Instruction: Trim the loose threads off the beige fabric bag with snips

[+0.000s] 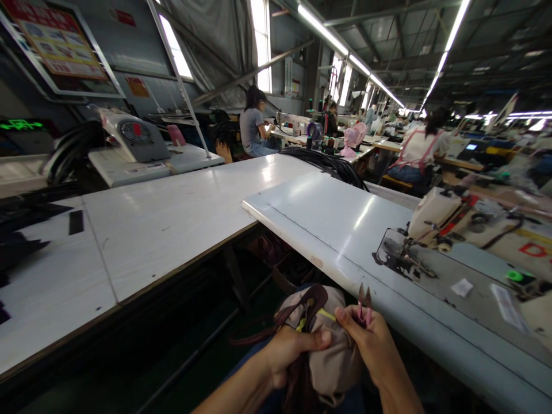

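A beige fabric bag with dark brown straps and trim [321, 322] sits in my lap at the bottom middle of the view. My left hand [287, 351] grips its lower left side, thumb pressed on the cloth. My right hand [373, 342] touches the bag's right side and holds small pink thread snips [364, 302], blades pointing up. A yellow-green thread or tag shows on the bag between my hands.
A sewing machine [435, 221] stands on the pale blue table [340, 224] at right. A long white table [172, 218] runs left, with black fabric pieces [26, 230] on it. Black straps [328, 164] lie beyond. Other workers sit at machines far behind.
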A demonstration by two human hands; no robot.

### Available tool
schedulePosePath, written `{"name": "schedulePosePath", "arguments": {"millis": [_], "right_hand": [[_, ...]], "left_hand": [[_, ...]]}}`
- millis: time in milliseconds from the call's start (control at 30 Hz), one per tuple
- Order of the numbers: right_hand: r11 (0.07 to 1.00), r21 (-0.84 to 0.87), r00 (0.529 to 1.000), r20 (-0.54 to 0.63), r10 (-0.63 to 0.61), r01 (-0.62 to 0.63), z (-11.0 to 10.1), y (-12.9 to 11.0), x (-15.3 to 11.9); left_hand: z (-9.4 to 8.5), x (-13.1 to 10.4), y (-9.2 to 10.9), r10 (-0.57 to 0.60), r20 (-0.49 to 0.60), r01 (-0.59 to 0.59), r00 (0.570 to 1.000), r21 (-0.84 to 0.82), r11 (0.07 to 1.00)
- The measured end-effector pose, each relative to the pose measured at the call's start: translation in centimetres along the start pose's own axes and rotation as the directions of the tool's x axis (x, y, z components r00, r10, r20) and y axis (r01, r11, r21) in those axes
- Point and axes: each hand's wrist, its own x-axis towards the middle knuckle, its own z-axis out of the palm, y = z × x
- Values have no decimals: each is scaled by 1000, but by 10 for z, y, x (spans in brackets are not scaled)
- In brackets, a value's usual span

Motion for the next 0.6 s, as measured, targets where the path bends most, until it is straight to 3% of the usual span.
{"name": "schedulePosePath", "arguments": {"millis": [133,367,467,600], "right_hand": [[1000,10,999,41,13,-13,-2,3,-4],[998,63,1000,5,24,-24,-4,4,-9],[996,81,999,32,30,-32,-2,7,-10],[997,9,997,10,-77,77,-5,8,-19]], "left_hand": [[-1,-2,-6,-54,3,54,999,-7,999],[6,-3,-10,-38,-66,36,997,-28,999],[2,-1,-11,-58,-39,55,998,-59,997],[2,-8,-12,72,10,-72,997,24,997]]}}
